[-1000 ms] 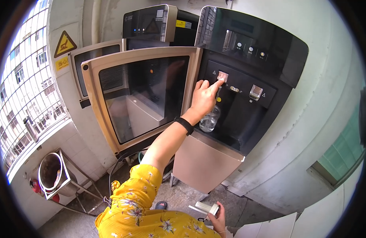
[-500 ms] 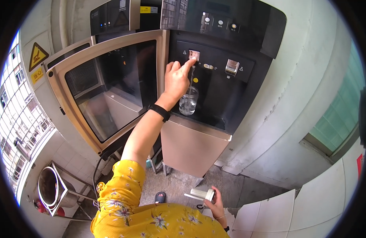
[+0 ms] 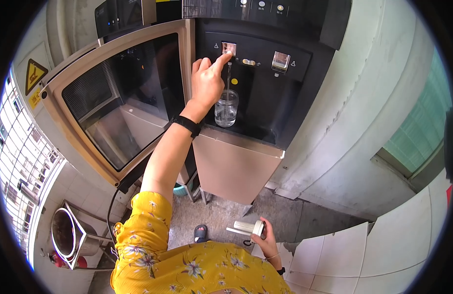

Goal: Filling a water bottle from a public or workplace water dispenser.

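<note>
My left hand (image 3: 208,82) reaches up to the water dispenser (image 3: 256,93). Its index finger is stretched out and presses the left tap (image 3: 229,50); the other fingers are loosely bent and hold nothing. A thin stream of water runs from that tap into a clear jar (image 3: 226,110) standing on the dispenser's ledge, partly filled. Low down, near my body, my right hand (image 3: 268,242) is closed around the rim of a white lid with a perforated strainer tube (image 3: 245,227). A slim white strip and a dark loop hang beside it.
The right tap (image 3: 281,62) is untouched. A large door with a dark pane (image 3: 128,98) stands to the left of the dispenser. A metal bin (image 3: 64,232) in a frame is at lower left. White tiles (image 3: 334,259) rise at lower right, with a grey wall beyond.
The whole view has shifted, so the dispenser sits higher and a little further left in the picture. Water still runs into the jar, and both hands keep their positions on the tap and lid.
</note>
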`<action>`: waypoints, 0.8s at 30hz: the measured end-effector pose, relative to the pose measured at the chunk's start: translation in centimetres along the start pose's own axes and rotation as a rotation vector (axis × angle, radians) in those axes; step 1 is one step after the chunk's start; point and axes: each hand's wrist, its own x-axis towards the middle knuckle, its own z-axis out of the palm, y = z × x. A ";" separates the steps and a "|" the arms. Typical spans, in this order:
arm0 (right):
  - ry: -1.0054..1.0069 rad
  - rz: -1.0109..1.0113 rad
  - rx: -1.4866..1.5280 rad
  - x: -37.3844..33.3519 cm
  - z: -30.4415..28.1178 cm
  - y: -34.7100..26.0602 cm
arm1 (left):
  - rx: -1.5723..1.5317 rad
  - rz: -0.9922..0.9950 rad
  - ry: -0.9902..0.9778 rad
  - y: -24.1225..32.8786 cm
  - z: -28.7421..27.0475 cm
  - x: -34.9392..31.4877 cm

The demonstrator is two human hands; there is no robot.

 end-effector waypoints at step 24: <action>-0.018 0.041 -0.030 0.3 -0.4 1.2 | 0.048 0.039 -0.055 -0.5 -0.4 0.4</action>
